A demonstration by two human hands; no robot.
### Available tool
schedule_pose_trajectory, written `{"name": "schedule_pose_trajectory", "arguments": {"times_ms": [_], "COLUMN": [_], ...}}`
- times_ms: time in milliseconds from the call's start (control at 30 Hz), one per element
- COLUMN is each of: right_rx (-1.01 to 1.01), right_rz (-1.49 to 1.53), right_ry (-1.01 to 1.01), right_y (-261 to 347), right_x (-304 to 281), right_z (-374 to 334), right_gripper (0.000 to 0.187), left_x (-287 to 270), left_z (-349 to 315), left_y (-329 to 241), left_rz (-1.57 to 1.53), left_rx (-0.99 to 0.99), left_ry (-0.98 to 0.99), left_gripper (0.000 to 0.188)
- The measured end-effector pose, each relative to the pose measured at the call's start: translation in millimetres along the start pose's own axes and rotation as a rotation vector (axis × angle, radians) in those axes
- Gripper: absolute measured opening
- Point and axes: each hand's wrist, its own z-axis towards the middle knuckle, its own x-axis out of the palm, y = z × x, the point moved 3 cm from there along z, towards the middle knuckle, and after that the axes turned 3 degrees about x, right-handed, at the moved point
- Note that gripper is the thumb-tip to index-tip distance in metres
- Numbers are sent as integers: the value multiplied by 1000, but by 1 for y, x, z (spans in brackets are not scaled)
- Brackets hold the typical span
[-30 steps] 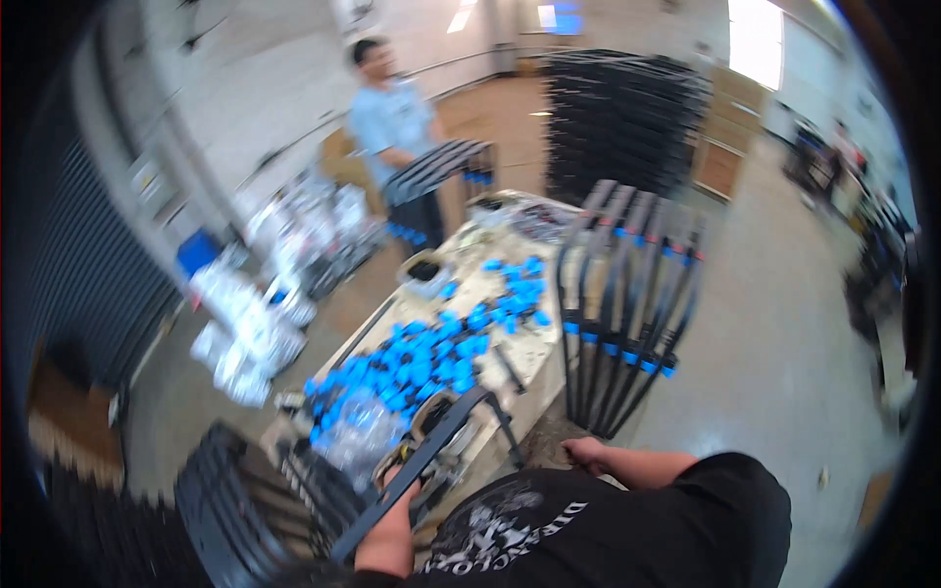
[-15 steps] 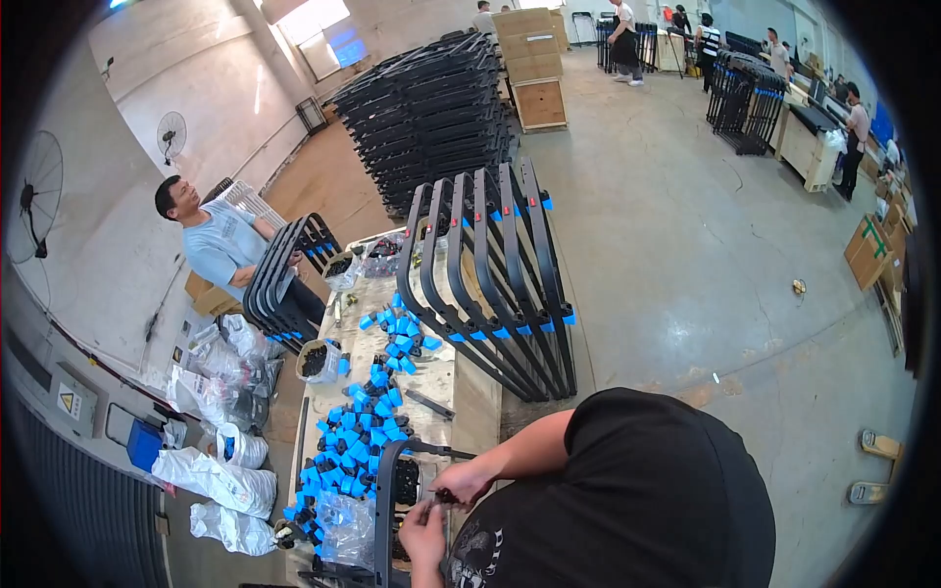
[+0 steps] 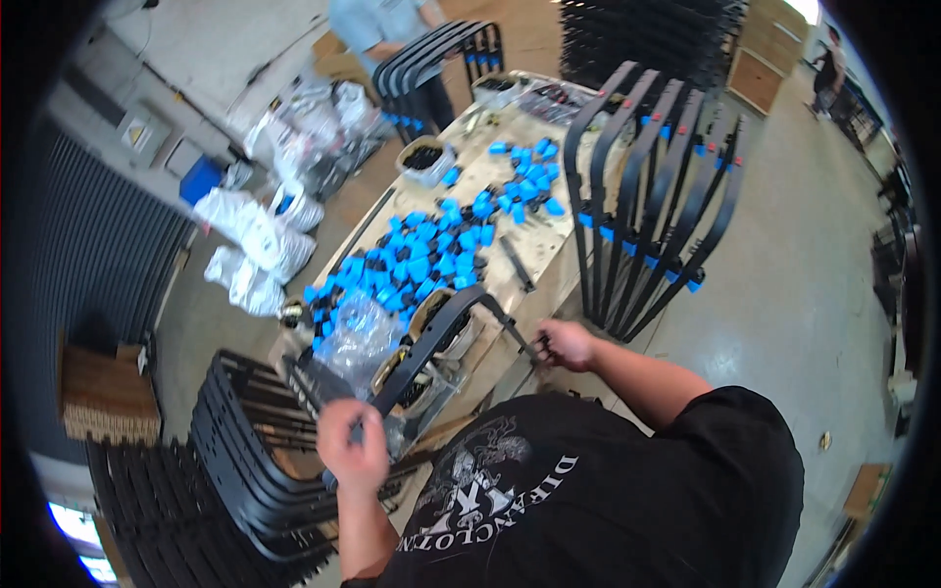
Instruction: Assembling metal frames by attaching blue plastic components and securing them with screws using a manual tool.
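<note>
A black U-shaped metal frame (image 3: 443, 325) lies at the near edge of the worktable (image 3: 549, 250), its one bend beside small-parts bins. My left hand (image 3: 353, 446), a little blurred, is closed round the other end of this frame and hides that bend. Off the opposite leg's tip, my right hand (image 3: 567, 346) is held with curled fingers; small dark bits show at the fingertips, too small to name. Beyond the frame spreads a heap of blue-and-black plastic caps (image 3: 417, 250). A clear plastic bag (image 3: 358, 338) covers the heap's near side.
Black frames with blue caps (image 3: 652, 186) stand at the table's right. More frames (image 3: 250, 451) are stacked at near left. A bin of black parts (image 3: 424, 160) sits on the far edge. White sacks (image 3: 260, 235) line the floor; a co-worker (image 3: 377, 29) handles frames beyond.
My hands, together over a small dark piece before, have parted: the left to the frame's near end, the right outward past its other leg. My view has swung left and down.
</note>
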Motion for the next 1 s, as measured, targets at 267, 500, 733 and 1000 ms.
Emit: {"name": "schedule_pose_trajectory", "arguments": {"times_ms": [267, 500, 733, 1000], "right_rx": [-80, -276, -419, -144], "right_rz": [-24, -151, -630, -1251], "right_ry": [20, -11, -436, -492], "right_y": [76, 139, 183, 208], "right_x": [18, 39, 75, 110], "right_z": [31, 133, 242, 252], "right_gripper": [32, 17, 43, 63], "left_x": [31, 35, 36, 34], "left_z": [0, 1, 2, -5], "left_y": [74, 74, 74, 80], "left_rz": [233, 253, 335, 314], "left_rx": [-669, -709, -714, -749], "left_ry": [367, 253, 154, 141], "left_gripper": [38, 30, 25, 22]}}
